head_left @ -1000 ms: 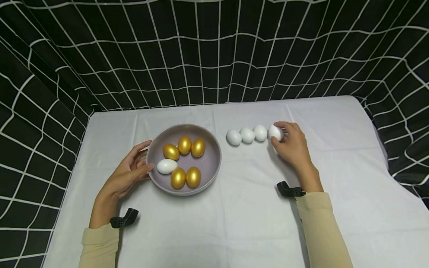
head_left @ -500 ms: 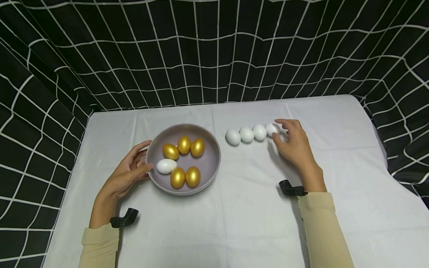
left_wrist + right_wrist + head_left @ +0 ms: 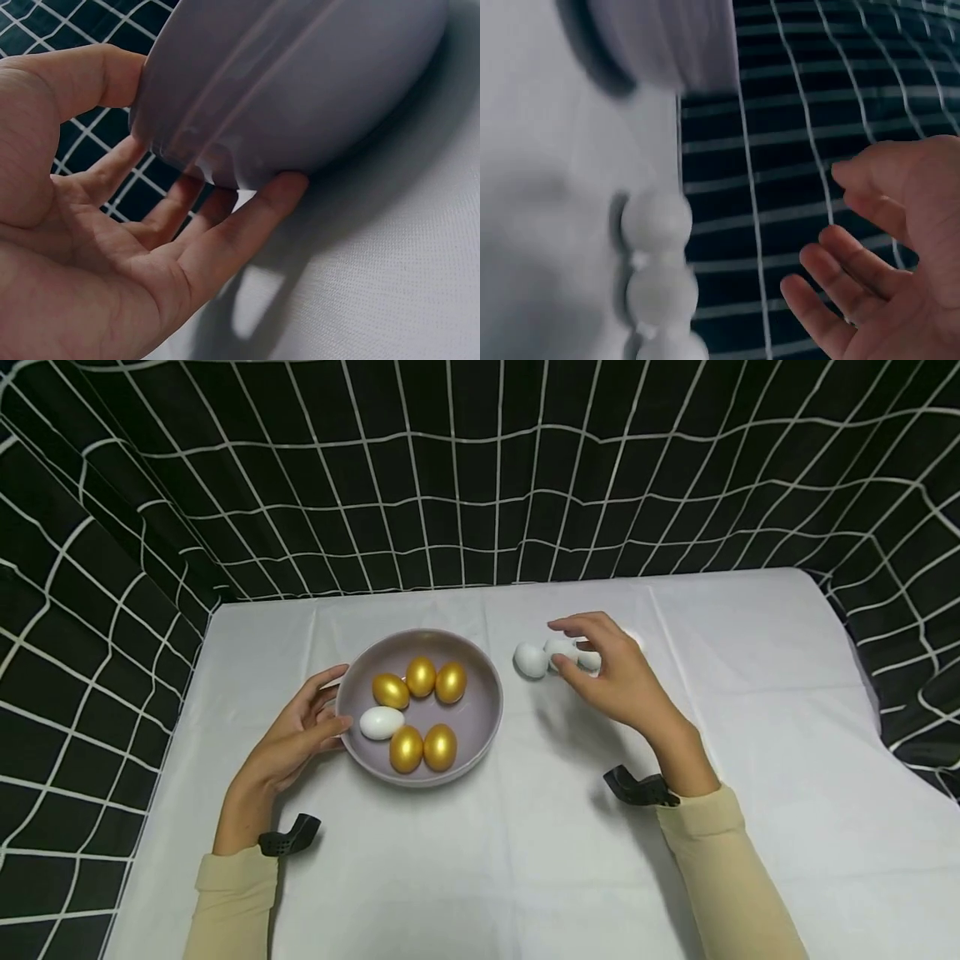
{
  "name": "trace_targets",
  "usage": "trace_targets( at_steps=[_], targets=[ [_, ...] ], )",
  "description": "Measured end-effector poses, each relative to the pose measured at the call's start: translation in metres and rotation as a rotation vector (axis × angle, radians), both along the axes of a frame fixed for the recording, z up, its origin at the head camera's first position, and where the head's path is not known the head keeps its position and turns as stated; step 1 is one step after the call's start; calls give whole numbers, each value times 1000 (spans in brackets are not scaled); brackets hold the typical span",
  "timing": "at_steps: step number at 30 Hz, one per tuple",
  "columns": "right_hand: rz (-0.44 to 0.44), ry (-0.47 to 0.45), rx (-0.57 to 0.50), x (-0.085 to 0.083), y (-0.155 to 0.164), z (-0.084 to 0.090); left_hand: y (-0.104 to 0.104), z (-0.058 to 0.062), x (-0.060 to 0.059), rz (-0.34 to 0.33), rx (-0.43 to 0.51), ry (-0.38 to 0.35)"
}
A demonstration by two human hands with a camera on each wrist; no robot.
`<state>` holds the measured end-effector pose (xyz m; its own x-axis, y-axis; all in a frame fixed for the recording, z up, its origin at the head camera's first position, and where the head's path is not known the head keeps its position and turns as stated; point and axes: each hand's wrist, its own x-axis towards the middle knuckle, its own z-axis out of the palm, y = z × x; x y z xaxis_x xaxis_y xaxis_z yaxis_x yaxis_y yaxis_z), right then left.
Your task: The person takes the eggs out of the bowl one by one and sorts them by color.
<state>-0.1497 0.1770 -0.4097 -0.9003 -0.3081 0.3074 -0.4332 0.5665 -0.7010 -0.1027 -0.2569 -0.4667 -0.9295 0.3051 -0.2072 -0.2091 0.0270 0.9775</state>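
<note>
A grey bowl (image 3: 489,687) holds several golden eggs (image 3: 421,676) and one white egg (image 3: 381,722). My left hand (image 3: 330,702) holds the bowl's left side, thumb on the rim and fingers under the wall; the left wrist view shows the same hand (image 3: 112,247) cupping the bowl (image 3: 300,82). A row of white eggs (image 3: 530,660) lies on the cloth right of the bowl. My right hand (image 3: 567,645) hovers over that row with fingers spread and empty, covering part of it. The right wrist view shows this hand (image 3: 885,247) apart from the eggs (image 3: 656,221).
A white cloth (image 3: 750,735) covers the table. A black curtain with a white grid (image 3: 480,485) closes the back and both sides. Beige sleeves and black wrist mounts (image 3: 633,787) show on both arms.
My right hand let go of the rightmost white egg, lifted and moved left over the row. The left hand stayed on the bowl.
</note>
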Motion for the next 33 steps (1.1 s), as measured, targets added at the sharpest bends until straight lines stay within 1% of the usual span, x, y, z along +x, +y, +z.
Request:
trace_targets(
  at_steps=[4,6,11,16,19,23,26,28,30,33],
  targets=[
    [107,-36,-1,1,-24,10,0,0,0,10,1,-8],
    [148,-38,14,3,-35,13,0,0,1,11,4,-12],
    [246,-41,94,6,-62,17,0,-1,3,12,3,-24],
    [363,-90,161,4,-90,22,0,-1,4,20,1,-22],
    [426,-106,198,1,-105,24,1,-2,2,13,4,-24],
    [512,-93,243,-7,-121,23,4,-3,-4,11,6,-27],
    [576,-92,296,-11,-133,21,7,-4,-6,12,17,-31],
    [623,-111,345,-13,-141,20,7,-4,-5,10,24,-35],
    [662,-126,397,-13,-151,23,6,-3,-4,10,23,-34],
    [704,-122,471,-13,-168,29,1,-1,-2,17,18,-28]
  ],
)
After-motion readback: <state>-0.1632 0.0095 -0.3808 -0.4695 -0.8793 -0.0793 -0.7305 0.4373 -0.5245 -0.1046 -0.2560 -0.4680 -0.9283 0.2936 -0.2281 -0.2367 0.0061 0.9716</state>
